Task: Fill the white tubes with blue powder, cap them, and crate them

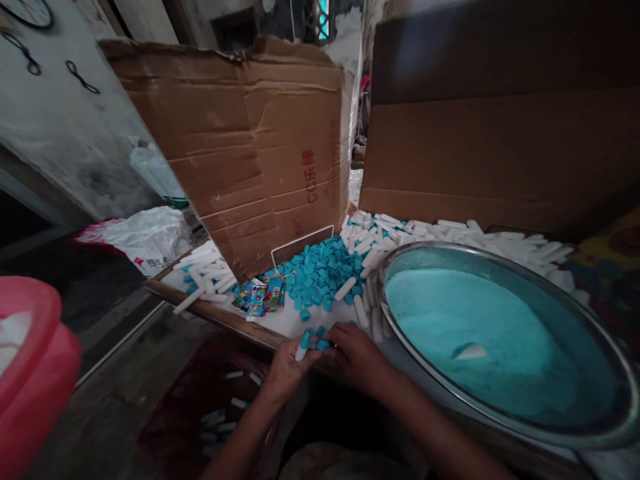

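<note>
— What sits nearest?

— The left hand [286,368], clenched around one white tube [301,349], a smooth plastic cylinder held at the table's front edge. The right hand [358,355] meets it, fingers curled over a few loose teal caps [321,344]; whether it grips one, I cannot tell.

— And below?

— A dark red crate [170,427] with several more tubes lying in it.

— To the right?

— One round metal basin [550,437], shiny at the rim, filled with fine turquoise powder [450,313].

— Further back?

— A heap of small blocky caps [320,270], too many to count, then dozens of matte white cylinders [380,233] in loose piles. Behind these stand two creased cardboard boxes [240,147], brown and corrugated.
</note>
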